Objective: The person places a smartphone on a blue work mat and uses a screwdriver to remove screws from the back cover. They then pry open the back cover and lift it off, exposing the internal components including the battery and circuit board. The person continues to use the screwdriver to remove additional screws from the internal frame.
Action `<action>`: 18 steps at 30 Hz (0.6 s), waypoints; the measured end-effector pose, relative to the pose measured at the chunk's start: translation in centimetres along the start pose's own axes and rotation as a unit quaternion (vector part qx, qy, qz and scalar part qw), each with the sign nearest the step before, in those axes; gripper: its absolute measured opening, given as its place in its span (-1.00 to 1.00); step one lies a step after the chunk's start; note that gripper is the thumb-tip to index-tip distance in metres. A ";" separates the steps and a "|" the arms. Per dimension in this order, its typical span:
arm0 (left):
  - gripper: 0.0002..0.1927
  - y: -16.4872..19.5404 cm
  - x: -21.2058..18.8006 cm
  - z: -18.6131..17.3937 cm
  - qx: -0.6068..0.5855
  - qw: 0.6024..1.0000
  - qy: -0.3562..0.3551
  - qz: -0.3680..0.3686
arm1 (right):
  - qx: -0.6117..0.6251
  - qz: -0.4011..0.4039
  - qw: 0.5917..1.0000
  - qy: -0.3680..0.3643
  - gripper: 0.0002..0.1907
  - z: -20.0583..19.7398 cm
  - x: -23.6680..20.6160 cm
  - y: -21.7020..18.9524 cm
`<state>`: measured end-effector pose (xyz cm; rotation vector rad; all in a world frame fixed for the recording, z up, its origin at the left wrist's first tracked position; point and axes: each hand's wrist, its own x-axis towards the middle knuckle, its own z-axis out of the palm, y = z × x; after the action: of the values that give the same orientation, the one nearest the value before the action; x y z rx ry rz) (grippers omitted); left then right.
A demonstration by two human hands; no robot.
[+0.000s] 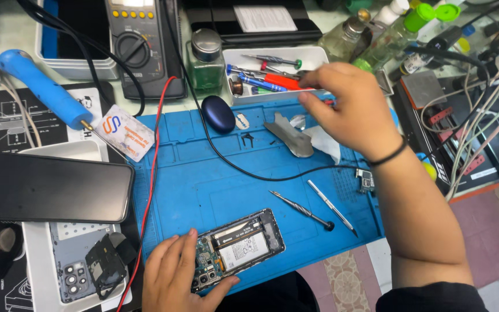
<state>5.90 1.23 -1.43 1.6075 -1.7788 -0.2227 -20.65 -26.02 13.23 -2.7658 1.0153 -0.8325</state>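
An opened phone (239, 247) with its battery and circuit boards showing lies near the front edge of a blue work mat (203, 179). My left hand (171, 274) grips the phone's lower left end, thumb underneath it. My right hand (350, 107) reaches across the back of the mat, fingertips at the rim of a white tray (313, 58) that holds screwdrivers and tweezers. I cannot tell whether those fingers pinch anything. A metal pry tool (289, 136) and a white tissue (326, 143) lie just under that hand.
A screwdriver (304, 211), a thin metal probe (331, 208) and a small circuit board (365, 180) lie on the mat's right. A dark blue oval case (219, 114), a multimeter (140, 40), a black screen panel (47, 188) and a phone back cover (82, 260) sit left. Bottles and cables crowd the right.
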 end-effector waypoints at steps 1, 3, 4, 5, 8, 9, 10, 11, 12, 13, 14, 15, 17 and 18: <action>0.06 0.3 0.0 -0.2 0.002 1.000 -0.004 -0.009 | 0.016 0.043 0.999 0.008 -0.86 -0.8 -1.6 -0.8; 0.07 0.8 0.3 -0.6 0.010 1.000 -0.006 -0.023 | 0.045 0.127 0.990 0.028 -0.86 -2.6 -4.8 -1.7; 0.08 1.0 0.4 -0.7 0.015 0.999 -0.006 -0.030 | 0.046 0.175 0.983 0.044 -0.88 -3.2 -6.2 -1.7; 0.08 1.1 0.5 -0.7 0.020 0.999 0.000 -0.027 | 0.047 0.221 0.972 0.061 -0.89 -3.7 -7.5 -1.5; 0.07 1.5 0.6 -0.8 0.034 0.999 0.008 -0.021 | 0.076 0.328 0.935 0.114 -0.90 -4.6 -11.4 -0.5; 0.07 1.6 0.6 -0.7 0.038 0.999 0.011 -0.022 | 0.089 0.356 0.921 0.132 -0.89 -4.6 -12.6 -0.2; 0.07 1.6 0.5 -0.7 0.043 0.999 0.015 -0.024 | 0.083 0.355 0.922 0.129 -0.89 -4.6 -13.7 0.1; 0.07 1.7 0.4 -0.7 0.045 0.999 0.017 -0.022 | 0.078 0.355 0.923 0.126 -0.89 -4.6 -14.7 0.3; 0.07 1.7 0.3 -0.7 0.047 0.999 0.019 -0.020 | 0.072 0.355 0.924 0.124 -0.89 -4.7 -15.5 0.5; 0.07 1.8 0.3 -0.7 0.049 0.998 0.022 -0.017 | 0.076 0.355 0.924 0.121 -0.89 -4.6 -16.0 0.7; 0.08 1.8 0.3 -0.7 0.050 0.999 0.016 -0.015 | 0.079 0.354 0.924 0.120 -0.89 -4.4 -16.2 0.9; 0.09 1.8 0.3 -0.7 0.052 0.999 0.010 -0.013 | 0.083 0.353 0.924 0.119 -0.89 -4.1 -16.2 1.2; 0.10 1.8 0.4 -0.8 0.061 0.998 0.000 -0.012 | 0.045 0.341 0.935 0.087 -0.87 -3.3 -15.6 1.5; 0.11 1.9 0.4 -0.8 0.068 0.998 -0.006 -0.013 | 0.026 0.335 0.939 0.071 -0.86 -2.7 -15.0 1.7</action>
<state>4.88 1.52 0.37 1.7281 -1.8159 -0.1264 -32.53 -17.71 8.11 -2.0834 1.7711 -0.9140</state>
